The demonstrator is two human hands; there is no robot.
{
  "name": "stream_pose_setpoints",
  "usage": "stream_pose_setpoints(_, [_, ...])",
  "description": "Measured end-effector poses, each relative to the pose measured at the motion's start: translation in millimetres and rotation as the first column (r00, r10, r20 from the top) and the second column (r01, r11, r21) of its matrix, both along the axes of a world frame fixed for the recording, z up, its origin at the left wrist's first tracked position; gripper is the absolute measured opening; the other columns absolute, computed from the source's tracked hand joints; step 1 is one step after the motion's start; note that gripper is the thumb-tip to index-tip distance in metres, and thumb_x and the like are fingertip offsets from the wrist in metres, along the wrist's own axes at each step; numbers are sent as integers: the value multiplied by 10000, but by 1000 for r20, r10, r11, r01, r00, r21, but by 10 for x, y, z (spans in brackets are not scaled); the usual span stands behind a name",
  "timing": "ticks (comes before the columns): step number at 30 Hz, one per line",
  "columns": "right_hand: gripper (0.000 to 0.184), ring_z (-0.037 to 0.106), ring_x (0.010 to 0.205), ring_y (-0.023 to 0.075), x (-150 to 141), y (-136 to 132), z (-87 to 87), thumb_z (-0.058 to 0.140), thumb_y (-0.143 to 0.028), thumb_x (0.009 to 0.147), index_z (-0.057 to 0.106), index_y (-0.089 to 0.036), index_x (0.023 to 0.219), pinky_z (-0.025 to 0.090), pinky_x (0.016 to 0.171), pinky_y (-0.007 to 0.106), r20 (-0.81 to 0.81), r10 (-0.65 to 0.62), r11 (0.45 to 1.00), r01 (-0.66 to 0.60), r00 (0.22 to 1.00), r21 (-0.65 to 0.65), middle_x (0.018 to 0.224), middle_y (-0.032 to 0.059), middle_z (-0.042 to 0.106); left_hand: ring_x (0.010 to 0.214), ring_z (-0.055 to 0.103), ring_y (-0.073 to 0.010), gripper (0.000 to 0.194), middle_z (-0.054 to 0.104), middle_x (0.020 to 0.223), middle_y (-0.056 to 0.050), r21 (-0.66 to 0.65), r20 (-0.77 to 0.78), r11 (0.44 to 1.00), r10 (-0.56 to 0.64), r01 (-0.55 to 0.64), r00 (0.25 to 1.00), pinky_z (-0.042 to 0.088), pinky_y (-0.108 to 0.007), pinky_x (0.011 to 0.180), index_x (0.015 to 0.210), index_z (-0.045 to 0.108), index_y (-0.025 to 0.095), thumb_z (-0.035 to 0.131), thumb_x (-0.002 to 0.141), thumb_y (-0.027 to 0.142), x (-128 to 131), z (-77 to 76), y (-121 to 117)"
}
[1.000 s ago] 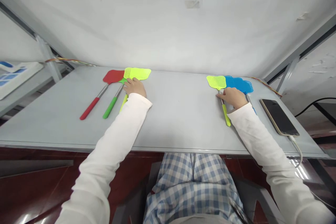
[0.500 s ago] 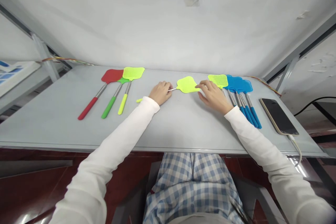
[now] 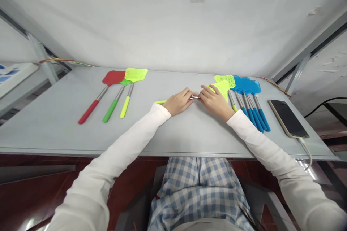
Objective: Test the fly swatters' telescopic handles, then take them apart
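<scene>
A yellow fly swatter [image 3: 222,88] lies sideways across the table between my hands, its perforated head to the right. My left hand [image 3: 178,102] is closed around its shaft, and the yellow handle end pokes out behind the wrist. My right hand [image 3: 215,103] pinches the metal shaft near the head, with its fingers partly covering the head. A short stretch of bare metal shows between the two hands. Just behind the held head, another yellow swatter [image 3: 230,79] overlaps a row of blue fly swatters [image 3: 245,86].
Left on the grey table [image 3: 168,133] lie a red swatter [image 3: 112,77], a green swatter [image 3: 110,110] and a yellow swatter [image 3: 136,74], heads toward the wall. A phone [image 3: 288,118] with a white cable [image 3: 306,148] lies at the right. Wires run along the back corners.
The yellow swatter has shifted right, its head now overlapping the other yellow one. My left hand has moved right along with it. My right hand has gone from the head's edge to the shaft.
</scene>
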State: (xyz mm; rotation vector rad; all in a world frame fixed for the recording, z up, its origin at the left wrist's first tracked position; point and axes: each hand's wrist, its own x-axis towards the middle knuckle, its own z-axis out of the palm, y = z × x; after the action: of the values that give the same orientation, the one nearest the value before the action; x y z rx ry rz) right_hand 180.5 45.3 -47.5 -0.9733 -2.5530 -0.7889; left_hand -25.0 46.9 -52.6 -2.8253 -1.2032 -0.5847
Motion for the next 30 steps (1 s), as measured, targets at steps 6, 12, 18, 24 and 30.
stream_pose_setpoints(6, [218,519,1152,225,41,-37,87,434,-207,947,650,-177,941,258,978,383,-11,29,999,-29,1000,24,890,59,670,679,642,-200,452,663,943,-88,-18,-263,988,146,-156,954,421,-293,565,1146,541,211,169,996,420,57,64,-72])
stream_pose_setpoints(12, [271,502,1204,208,80,-42,153,388,-168,951,652,-232,949,236,971,376,-39,1,1000,-1,999,3,898,42,672,649,612,-205,411,662,771,-53,-185,-187,973,101,-136,977,377,-285,592,1106,514,209,181,992,421,68,193,-76])
stream_pose_setpoints(18, [254,478,1265,222,89,-31,199,407,-219,954,646,-265,1024,269,975,385,-44,-27,995,22,999,-96,953,40,680,563,464,-132,364,476,611,28,-442,149,895,5,62,989,352,-255,585,849,484,222,238,970,461,-1,306,-36])
stream_pose_setpoints(24, [306,479,1287,219,249,72,150,365,-239,969,631,-302,1106,302,984,390,-65,-26,992,18,998,-123,993,30,676,450,234,-74,419,254,571,65,-789,380,535,37,303,924,233,-227,434,757,363,217,311,909,603,-110,355,27])
stream_pose_setpoints(30, [340,479,1284,256,390,144,175,327,-187,961,641,-267,1064,296,1004,458,-177,-216,976,207,960,-71,1005,63,676,455,305,-78,409,353,573,49,-759,304,626,99,178,948,263,-222,456,768,433,210,309,920,569,-236,342,82])
